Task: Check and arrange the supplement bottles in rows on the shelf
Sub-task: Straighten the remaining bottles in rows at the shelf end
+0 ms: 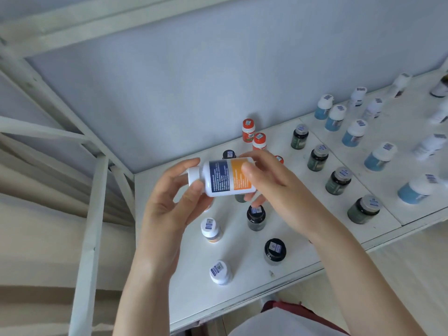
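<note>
Bottle (221, 178) lies sideways over the shelf (247, 287): cap at nine o'clock pinched by my left hand (167, 204), base at three gripped by my right hand (269, 180).

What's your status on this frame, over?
Left hand and right hand both gripping white bottle, held sideways above shelf. Not yet placed in a row. Black-capped bottle standing right beneath.
</note>
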